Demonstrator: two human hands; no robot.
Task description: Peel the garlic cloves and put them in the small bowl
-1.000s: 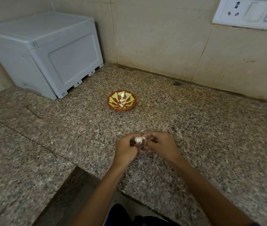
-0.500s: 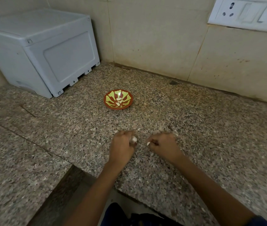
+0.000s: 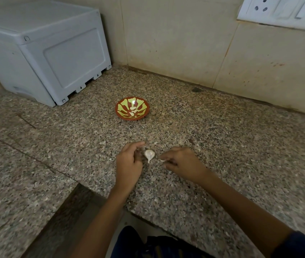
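A white garlic piece (image 3: 149,155) with a pointed tip lies on the granite counter (image 3: 222,146) between my hands. My left hand (image 3: 129,163) hovers just left of it with loosely curled fingers and holds nothing. To the right of the garlic, my right hand (image 3: 182,162) pinches a small white garlic clove (image 3: 162,160) at its fingertips. The small red-brown bowl (image 3: 122,114) with a yellow-green pattern stands farther back, and a few peeled cloves (image 3: 133,110) lie in it.
A grey plastic box (image 3: 45,58) stands at the back left against the tiled wall. A white switch and socket plate (image 3: 282,12) is on the wall at the upper right. The counter's front edge has a recessed corner (image 3: 84,192) below my left forearm.
My hands have pulled apart. The garlic piece that my left hand held now lies on the counter, and my right hand has come away with a small clove.
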